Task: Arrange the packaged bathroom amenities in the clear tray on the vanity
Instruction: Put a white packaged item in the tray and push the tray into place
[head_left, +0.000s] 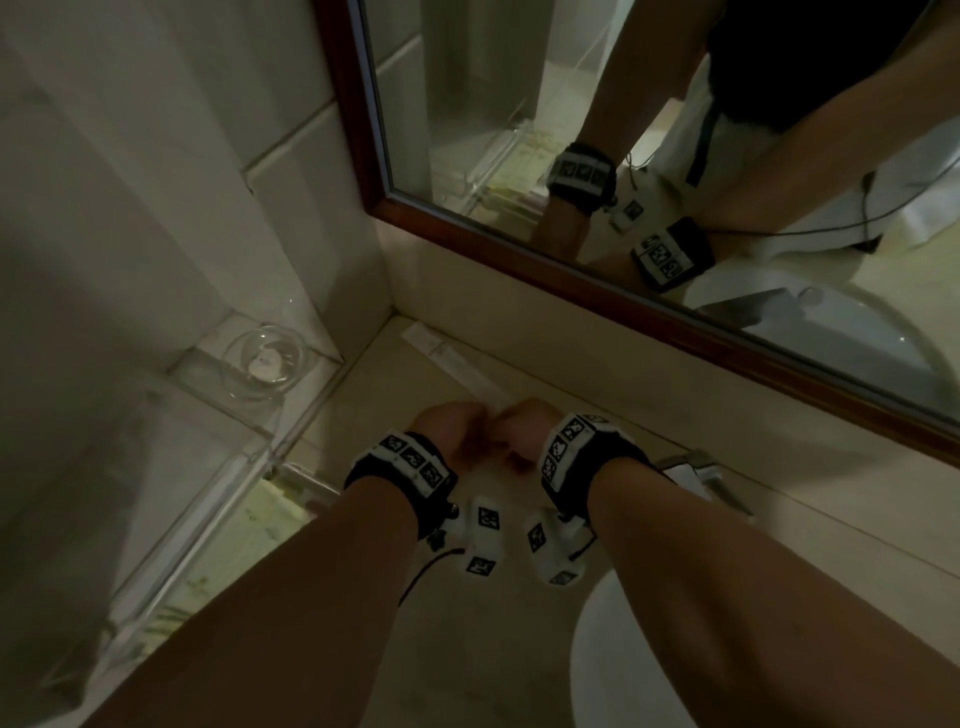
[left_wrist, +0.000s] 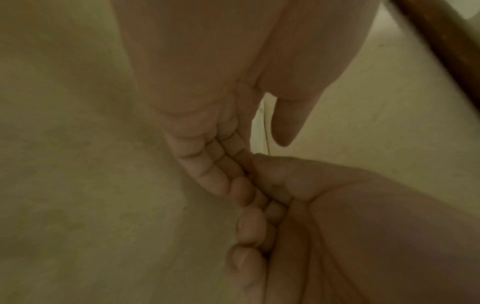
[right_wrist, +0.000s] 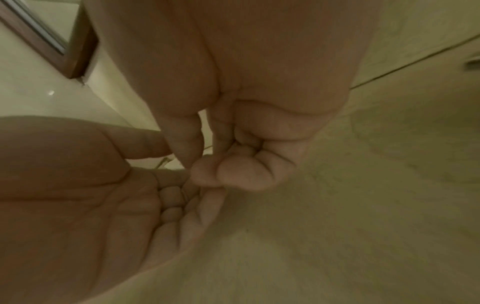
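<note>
Both hands meet over the beige vanity counter (head_left: 467, 623), knuckle to knuckle. My left hand (head_left: 465, 441) has its fingers (left_wrist: 205, 172) curled and its thumb straight. The right hand (head_left: 517, 436) is balled, thumb against its fingers (right_wrist: 246, 174). Nothing shows inside either hand in the wrist views. A long white packet (head_left: 452, 358) lies along the back wall, its near end passing under the hands. At the lower left stands the clear tray (head_left: 197, 530) with pale green packets (head_left: 244, 540) in it.
A glass dish (head_left: 265, 364) with a small white round item sits on a ledge in the left corner. The wood-framed mirror (head_left: 519, 260) runs along the back. A chrome faucet (head_left: 696, 473) and the white basin (head_left: 597, 649) are to the right.
</note>
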